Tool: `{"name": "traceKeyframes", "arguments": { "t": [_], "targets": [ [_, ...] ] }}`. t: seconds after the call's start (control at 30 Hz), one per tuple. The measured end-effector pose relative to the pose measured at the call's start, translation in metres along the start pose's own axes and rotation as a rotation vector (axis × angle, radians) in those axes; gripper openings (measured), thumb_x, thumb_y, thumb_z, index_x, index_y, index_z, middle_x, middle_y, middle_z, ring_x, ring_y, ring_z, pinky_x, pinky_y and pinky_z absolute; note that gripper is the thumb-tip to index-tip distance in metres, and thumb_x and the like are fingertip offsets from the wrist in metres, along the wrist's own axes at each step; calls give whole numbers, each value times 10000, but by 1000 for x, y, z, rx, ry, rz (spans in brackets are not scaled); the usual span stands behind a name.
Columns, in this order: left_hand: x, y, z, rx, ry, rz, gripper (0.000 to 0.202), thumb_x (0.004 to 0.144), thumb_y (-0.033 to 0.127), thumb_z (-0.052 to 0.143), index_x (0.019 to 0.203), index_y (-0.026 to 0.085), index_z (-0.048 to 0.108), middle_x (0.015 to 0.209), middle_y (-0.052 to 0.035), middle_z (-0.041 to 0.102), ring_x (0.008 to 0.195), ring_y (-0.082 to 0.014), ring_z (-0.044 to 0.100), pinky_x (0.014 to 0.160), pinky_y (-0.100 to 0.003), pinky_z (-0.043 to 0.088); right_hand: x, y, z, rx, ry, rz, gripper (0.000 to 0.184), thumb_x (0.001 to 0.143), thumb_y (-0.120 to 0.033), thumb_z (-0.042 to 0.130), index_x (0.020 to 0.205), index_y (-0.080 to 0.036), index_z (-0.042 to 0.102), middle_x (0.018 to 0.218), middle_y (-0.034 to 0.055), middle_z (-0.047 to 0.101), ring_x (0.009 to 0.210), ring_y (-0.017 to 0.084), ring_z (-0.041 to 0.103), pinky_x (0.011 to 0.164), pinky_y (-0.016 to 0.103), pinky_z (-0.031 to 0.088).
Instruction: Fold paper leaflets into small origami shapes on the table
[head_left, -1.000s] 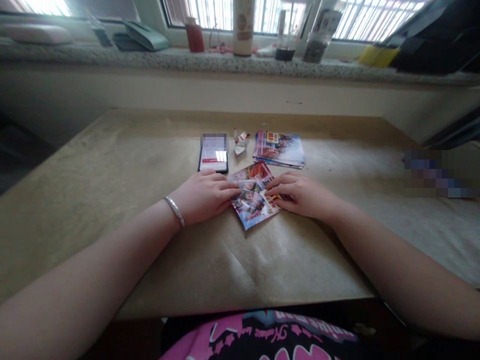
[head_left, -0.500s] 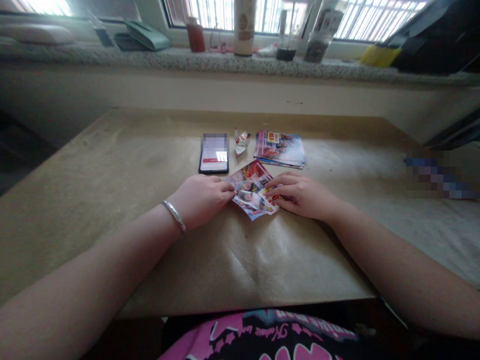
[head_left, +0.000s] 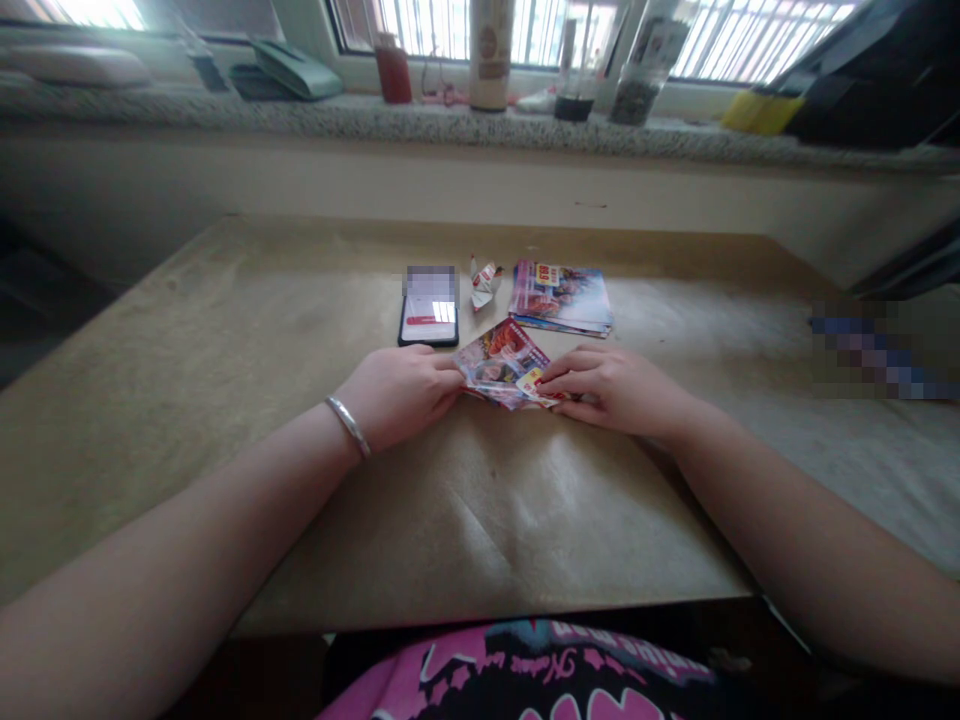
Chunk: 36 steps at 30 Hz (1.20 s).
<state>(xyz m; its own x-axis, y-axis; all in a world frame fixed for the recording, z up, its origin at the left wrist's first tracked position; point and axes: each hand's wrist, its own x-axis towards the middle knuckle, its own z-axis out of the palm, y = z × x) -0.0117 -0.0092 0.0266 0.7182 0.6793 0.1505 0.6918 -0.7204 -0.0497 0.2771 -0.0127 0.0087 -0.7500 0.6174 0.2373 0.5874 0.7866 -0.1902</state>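
Note:
A colourful printed paper sheet point(head_left: 501, 365) lies on the brown paper-covered table point(head_left: 225, 360), its near half folded up and over toward the far side. My left hand point(head_left: 401, 392), with a silver bracelet at the wrist, pinches the sheet's left edge with closed fingers. My right hand point(head_left: 615, 388) grips the right edge, fingertips pressed on the fold.
A phone point(head_left: 429, 308) with a lit screen lies just beyond the sheet. Beside it stand a small folded paper figure point(head_left: 484, 282) and a stack of printed sheets point(head_left: 561, 296). Bottles and jars line the windowsill point(head_left: 450, 125) at the back.
The sheet lay flat a second ago. Both hands have lifted its near corner and folded it away from me, so it now looks much shorter.

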Motion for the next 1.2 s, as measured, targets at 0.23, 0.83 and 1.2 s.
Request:
{"name": "traceKeyframes", "arguments": {
  "t": [0.23, 0.83, 1.2],
  "targets": [
    [2, -7, 3, 0, -50, -24, 319, 905, 348, 418, 887, 221, 709, 907, -49, 663, 802, -165, 609, 658, -257, 459, 0, -1, 1, -62, 28, 120, 249, 889, -271, 496, 855, -212, 736, 937, 73, 704, 841, 193, 632, 749, 310, 476],
    [12, -13, 22, -138, -10, -332, 369, 886, 496, 447, 802, 177, 614, 815, -56, 669, 675, -163, 564, 572, -255, 381, 18, -5, 16, -39, 76, 574, 232, 852, -362, 496, 683, -209, 541, 696, 48, 629, 670, 186, 554, 593, 293, 384],
    [14, -10, 21, -125, -6, -480, 341, 825, 528, 539, 886, 202, 620, 795, -38, 677, 632, -164, 570, 517, -247, 354, 24, -8, 19, -85, 71, 681, 336, 757, -551, 611, 774, -217, 578, 771, 62, 663, 671, 199, 567, 533, 285, 370]
  ]
}}
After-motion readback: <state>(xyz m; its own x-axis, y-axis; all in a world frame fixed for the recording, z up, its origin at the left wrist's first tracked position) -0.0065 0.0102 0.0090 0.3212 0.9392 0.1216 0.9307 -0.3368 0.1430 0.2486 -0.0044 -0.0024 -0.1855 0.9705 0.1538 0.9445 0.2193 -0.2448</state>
